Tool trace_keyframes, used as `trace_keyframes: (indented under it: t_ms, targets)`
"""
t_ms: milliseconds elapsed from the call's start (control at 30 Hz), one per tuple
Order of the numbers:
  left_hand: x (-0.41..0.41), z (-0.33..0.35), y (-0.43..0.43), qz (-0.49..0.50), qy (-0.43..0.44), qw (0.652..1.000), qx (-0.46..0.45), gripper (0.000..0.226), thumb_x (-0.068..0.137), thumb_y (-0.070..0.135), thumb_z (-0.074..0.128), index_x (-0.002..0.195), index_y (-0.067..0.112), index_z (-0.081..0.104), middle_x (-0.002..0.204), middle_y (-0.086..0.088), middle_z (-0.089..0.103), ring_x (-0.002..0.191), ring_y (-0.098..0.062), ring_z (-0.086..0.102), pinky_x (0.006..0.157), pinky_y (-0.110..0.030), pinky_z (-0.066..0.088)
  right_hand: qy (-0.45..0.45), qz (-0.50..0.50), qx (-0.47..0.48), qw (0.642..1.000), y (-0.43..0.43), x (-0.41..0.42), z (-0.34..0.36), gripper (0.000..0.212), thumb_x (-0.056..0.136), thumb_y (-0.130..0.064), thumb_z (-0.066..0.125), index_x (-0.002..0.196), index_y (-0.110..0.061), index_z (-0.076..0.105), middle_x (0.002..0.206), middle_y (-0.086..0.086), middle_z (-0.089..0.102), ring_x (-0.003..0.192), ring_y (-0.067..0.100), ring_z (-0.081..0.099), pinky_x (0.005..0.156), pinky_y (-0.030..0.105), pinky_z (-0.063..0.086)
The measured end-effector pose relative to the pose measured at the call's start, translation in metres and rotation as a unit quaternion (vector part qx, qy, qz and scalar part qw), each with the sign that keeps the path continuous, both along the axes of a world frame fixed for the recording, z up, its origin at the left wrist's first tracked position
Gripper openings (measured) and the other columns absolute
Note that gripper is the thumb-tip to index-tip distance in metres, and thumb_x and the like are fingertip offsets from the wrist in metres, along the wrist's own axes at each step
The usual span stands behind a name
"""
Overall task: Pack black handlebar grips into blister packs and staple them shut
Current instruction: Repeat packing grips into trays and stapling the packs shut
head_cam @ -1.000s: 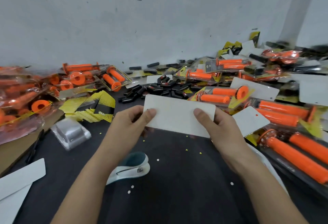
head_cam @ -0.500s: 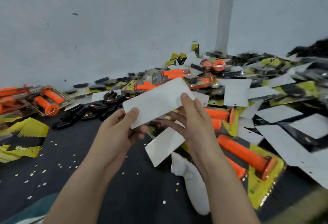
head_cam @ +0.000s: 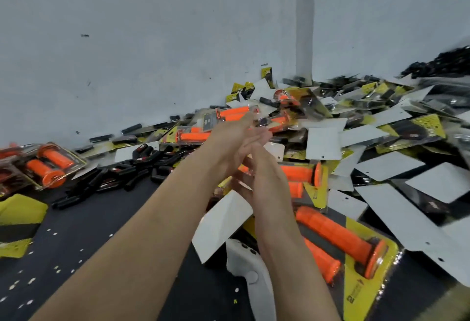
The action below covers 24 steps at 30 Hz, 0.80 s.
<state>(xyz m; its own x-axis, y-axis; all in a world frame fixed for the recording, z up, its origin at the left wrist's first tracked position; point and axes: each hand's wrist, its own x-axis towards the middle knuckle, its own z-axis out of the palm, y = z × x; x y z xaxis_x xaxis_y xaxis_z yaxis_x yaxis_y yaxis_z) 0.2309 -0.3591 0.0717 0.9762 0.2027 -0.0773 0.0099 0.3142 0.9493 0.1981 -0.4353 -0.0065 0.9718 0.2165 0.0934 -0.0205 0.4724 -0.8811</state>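
Note:
Both of my forearms reach forward over the black table (head_cam: 106,244). My left hand (head_cam: 236,140) is stretched out with straight, blurred fingers above the heap of packs and holds nothing. Just below and beside it, my right hand (head_cam: 267,175) shows its back, its fingers loose and nothing visible in them. Loose black handlebar grips (head_cam: 127,170) lie in a pile left of my hands. A white backing card (head_cam: 221,221) lies on the table under my right wrist. A white stapler (head_cam: 244,264) rests below that card.
Sealed packs of orange grips (head_cam: 338,239) lie to the right, and more orange packs (head_cam: 48,165) at far left. White cards (head_cam: 323,142) and yellow-black cards (head_cam: 17,216) are scattered about. A dark heap (head_cam: 442,63) sits far right. A grey wall (head_cam: 152,40) stands behind.
The white-backed pack that both hands held is out of my hands. Both hands have moved forward towards the heap, and the view has turned further right.

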Motion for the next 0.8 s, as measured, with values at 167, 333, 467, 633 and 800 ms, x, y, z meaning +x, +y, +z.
trace_keyframes:
  t_ms: [167, 333, 467, 633, 800]
  targets:
    - [-0.064, -0.013, 0.082, 0.084, 0.034, 0.99, 0.106, 0.026, 0.099, 0.024, 0.057, 0.115, 0.004, 0.058, 0.092, -0.011, 0.076, 0.076, -0.022, 0.074, 0.059, -0.029, 0.061, -0.104, 0.088, -0.226, 0.964, 0.066, -0.029, -0.014, 0.052, 0.093, -0.057, 0.05, 0.124, -0.018, 0.063, 0.114, 0.003, 0.071, 0.098, 0.015, 0.067, 0.092, 0.043, 0.056]
    - [-0.154, -0.04, 0.18, 0.186, 0.116, 0.889, 0.403, 0.023, 0.101, 0.026, 0.05, 0.087, 0.015, 0.065, 0.079, -0.001, 0.072, 0.068, -0.012, 0.066, 0.057, -0.026, 0.055, -0.219, 0.18, -0.319, 0.904, 0.116, -0.083, -0.012, 0.037, 0.09, -0.056, 0.043, 0.114, -0.038, 0.064, 0.092, -0.024, 0.069, 0.089, -0.004, 0.062, 0.074, 0.013, 0.047]
    - [-0.219, -0.055, 0.254, 0.249, 0.212, 0.692, 0.643, 0.016, 0.099, 0.03, 0.05, 0.104, 0.018, 0.06, 0.09, -0.002, 0.068, 0.083, -0.022, 0.064, 0.073, -0.032, 0.049, -0.259, 0.209, -0.383, 0.862, 0.136, -0.111, -0.01, 0.035, 0.098, -0.046, 0.044, 0.127, -0.035, 0.061, 0.107, -0.017, 0.065, 0.106, 0.008, 0.06, 0.09, 0.03, 0.048]
    - [-0.274, -0.063, 0.313, 0.223, 0.315, 0.533, 0.753, 0.038, 0.099, 0.03, 0.047, 0.133, 0.013, 0.051, 0.119, -0.015, 0.063, 0.107, -0.034, 0.057, 0.087, -0.042, 0.049, -0.295, 0.242, -0.471, 0.795, 0.161, -0.126, -0.02, 0.036, 0.1, -0.043, 0.041, 0.131, -0.035, 0.056, 0.129, -0.007, 0.063, 0.117, 0.021, 0.057, 0.096, 0.034, 0.046]
    - [-0.296, -0.083, 0.334, 0.222, 0.444, 0.482, 0.722, 0.042, 0.1, 0.046, 0.036, 0.122, 0.015, 0.053, 0.128, -0.021, 0.05, 0.123, -0.04, 0.043, 0.099, -0.047, 0.037, -0.314, 0.239, -0.498, 0.773, 0.176, -0.126, -0.027, 0.034, 0.1, -0.044, 0.042, 0.13, -0.035, 0.057, 0.128, -0.006, 0.064, 0.116, 0.025, 0.059, 0.098, 0.038, 0.047]
